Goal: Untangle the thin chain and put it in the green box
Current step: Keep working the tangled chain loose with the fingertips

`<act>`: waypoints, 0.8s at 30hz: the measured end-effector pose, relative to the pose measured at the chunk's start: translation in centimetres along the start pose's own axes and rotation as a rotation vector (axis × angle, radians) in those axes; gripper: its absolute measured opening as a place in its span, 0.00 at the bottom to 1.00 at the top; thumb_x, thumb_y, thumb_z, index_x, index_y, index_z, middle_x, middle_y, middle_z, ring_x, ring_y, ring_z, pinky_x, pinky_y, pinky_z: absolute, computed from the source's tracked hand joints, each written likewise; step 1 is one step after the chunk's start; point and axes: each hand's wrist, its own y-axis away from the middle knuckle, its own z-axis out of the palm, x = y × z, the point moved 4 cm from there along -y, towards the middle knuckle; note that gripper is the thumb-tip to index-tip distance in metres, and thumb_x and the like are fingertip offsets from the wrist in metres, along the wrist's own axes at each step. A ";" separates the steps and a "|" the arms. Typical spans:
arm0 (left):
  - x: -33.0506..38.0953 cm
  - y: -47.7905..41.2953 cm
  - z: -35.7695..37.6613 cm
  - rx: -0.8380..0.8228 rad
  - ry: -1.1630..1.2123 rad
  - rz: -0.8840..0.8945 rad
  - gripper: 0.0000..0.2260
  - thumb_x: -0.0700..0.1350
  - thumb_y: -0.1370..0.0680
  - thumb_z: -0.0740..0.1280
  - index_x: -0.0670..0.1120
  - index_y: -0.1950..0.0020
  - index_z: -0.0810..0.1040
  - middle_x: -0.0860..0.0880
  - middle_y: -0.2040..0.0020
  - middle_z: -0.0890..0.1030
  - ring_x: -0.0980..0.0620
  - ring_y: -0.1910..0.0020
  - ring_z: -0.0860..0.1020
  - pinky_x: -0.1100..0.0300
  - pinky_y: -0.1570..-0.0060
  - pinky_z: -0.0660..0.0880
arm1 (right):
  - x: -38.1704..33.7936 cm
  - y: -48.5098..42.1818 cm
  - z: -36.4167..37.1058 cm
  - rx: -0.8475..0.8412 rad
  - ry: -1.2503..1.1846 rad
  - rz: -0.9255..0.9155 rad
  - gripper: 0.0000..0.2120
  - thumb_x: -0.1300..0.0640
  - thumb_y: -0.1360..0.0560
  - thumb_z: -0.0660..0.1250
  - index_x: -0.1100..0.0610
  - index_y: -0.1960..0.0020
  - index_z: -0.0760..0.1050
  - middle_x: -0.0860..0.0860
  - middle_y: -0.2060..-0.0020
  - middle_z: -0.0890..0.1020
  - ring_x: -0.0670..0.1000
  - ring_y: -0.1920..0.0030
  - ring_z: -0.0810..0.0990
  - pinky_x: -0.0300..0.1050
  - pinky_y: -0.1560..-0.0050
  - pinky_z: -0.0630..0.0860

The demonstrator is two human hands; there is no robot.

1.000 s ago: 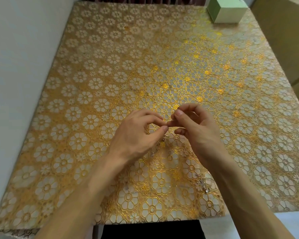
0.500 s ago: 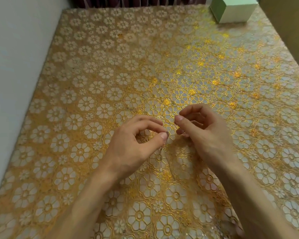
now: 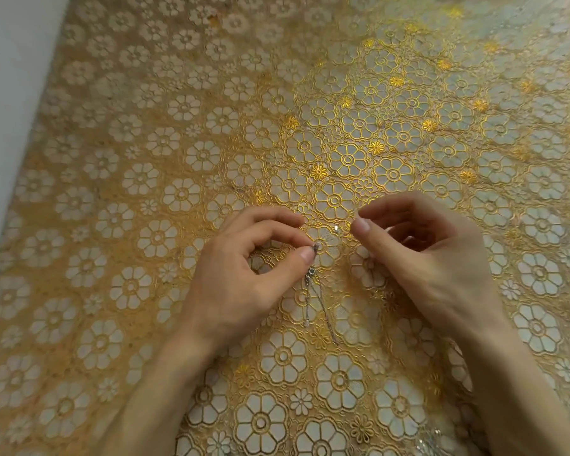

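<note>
One thin chain (image 3: pixel 311 280) in the left hand (image 3: pixel 237 284), right hand (image 3: pixel 435 268) just beside.

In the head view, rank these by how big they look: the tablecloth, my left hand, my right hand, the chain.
Largest: tablecloth.
Next: left hand and right hand, too alike to rank.
Smallest: chain.

Chain (image 3: pixel 311 273) links too fine to trace, hold of right hand (image 3: pixel 441 261) unclear, forearms (image 3: pixel 165 406) cropped below
</note>
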 end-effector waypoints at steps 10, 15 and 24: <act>-0.2 0.0 0.5 0.039 -0.118 0.045 0.06 0.57 0.27 0.69 0.58 0.54 0.83 0.63 0.43 0.80 0.56 0.36 0.75 0.72 0.40 0.66 | -0.7 1.4 1.5 -0.035 0.231 -0.199 0.02 0.54 0.29 0.76 0.49 0.57 0.84 0.43 0.66 0.80 0.50 0.68 0.75 0.33 0.66 0.67; -0.1 0.3 0.6 0.076 -0.134 0.095 0.05 0.55 0.26 0.70 0.58 0.52 0.84 0.61 0.43 0.80 0.54 0.38 0.77 0.67 0.39 0.69 | -0.3 1.7 2.4 -0.079 0.198 -0.153 0.02 0.53 0.29 0.75 0.47 0.58 0.85 0.41 0.67 0.81 0.46 0.68 0.76 0.29 0.66 0.66; 0.0 0.4 0.6 0.162 -0.155 0.156 0.05 0.50 0.25 0.73 0.57 0.50 0.85 0.57 0.43 0.80 0.54 0.41 0.79 0.68 0.42 0.71 | -0.2 1.5 2.7 -0.035 0.194 -0.140 0.02 0.53 0.28 0.74 0.47 0.57 0.85 0.42 0.67 0.81 0.45 0.69 0.74 0.29 0.67 0.65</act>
